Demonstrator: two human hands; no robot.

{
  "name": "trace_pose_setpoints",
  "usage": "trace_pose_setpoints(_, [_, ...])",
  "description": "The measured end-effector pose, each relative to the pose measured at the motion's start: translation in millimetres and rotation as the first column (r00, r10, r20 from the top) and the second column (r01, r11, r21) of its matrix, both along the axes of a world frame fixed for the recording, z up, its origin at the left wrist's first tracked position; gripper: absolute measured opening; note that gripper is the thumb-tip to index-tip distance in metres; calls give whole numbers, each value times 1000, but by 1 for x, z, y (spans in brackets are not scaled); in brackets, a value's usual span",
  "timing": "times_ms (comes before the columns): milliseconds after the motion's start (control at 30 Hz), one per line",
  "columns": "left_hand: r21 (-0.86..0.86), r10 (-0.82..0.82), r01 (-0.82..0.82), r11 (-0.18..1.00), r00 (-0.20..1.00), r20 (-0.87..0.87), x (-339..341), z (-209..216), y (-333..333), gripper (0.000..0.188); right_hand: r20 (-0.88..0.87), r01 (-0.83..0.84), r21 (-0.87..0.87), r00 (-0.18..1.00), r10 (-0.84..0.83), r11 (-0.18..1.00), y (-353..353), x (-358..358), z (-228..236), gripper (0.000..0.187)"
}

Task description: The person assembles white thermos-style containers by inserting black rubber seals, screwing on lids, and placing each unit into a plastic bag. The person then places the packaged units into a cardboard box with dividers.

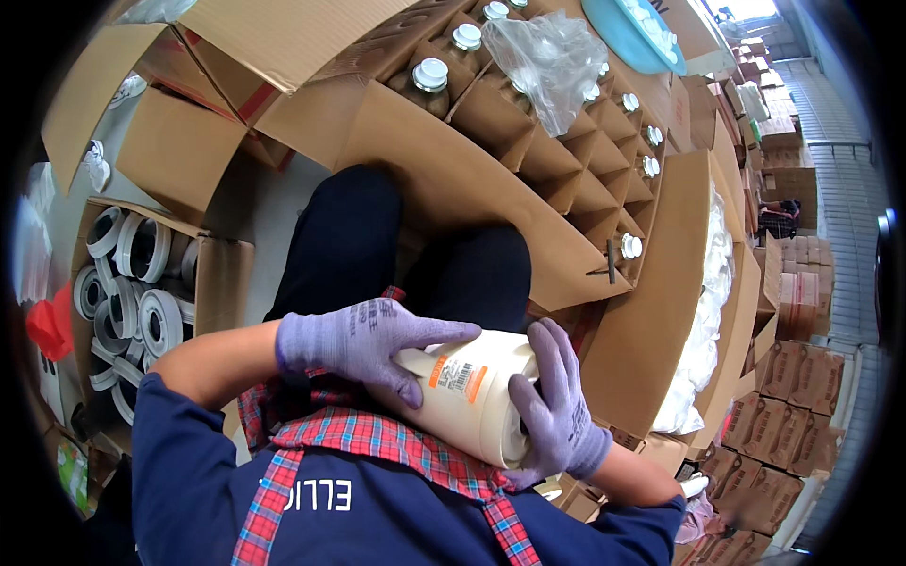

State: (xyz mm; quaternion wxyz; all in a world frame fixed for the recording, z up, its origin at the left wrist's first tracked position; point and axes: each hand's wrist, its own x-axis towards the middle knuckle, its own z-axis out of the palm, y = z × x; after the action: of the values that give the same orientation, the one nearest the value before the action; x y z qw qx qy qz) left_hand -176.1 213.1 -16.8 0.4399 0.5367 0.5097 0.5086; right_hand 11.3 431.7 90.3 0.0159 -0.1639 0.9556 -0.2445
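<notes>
The left grip (368,340), in a lavender glove, closes on the side of a cream cylindrical container (453,420), while the similarly gloved right grip (566,415) holds its end, fingers curved over the rim. The container lies tilted on its side against a red plaid apron (363,429), its orange-and-white label (460,375) facing up, near a divided carton (444,170) holding white-capped bottles (428,83).

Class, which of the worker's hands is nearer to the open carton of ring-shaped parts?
Left. The left hand, holding the cream container, is right of the carton; the right hand, at the container's other end, is farther right.
</notes>
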Motion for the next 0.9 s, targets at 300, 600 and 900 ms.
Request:
trace_pose_setpoints(300, [-16,387,-451,892,783,-488,89,10,8,86,421,528,-390,831,-364,754,28,-8,-47,97])
trace_pose_setpoints(600, [220,423,-361,906,778,-465,50,19,6,97,377,461,-300,862,-340,835,35,-18,-31,91])
trace_pose_setpoints(900, [-120,221,-254,960,946,-236,27,20,-4,102,101,215,-183,975,-199,959,19,-17,-24,100])
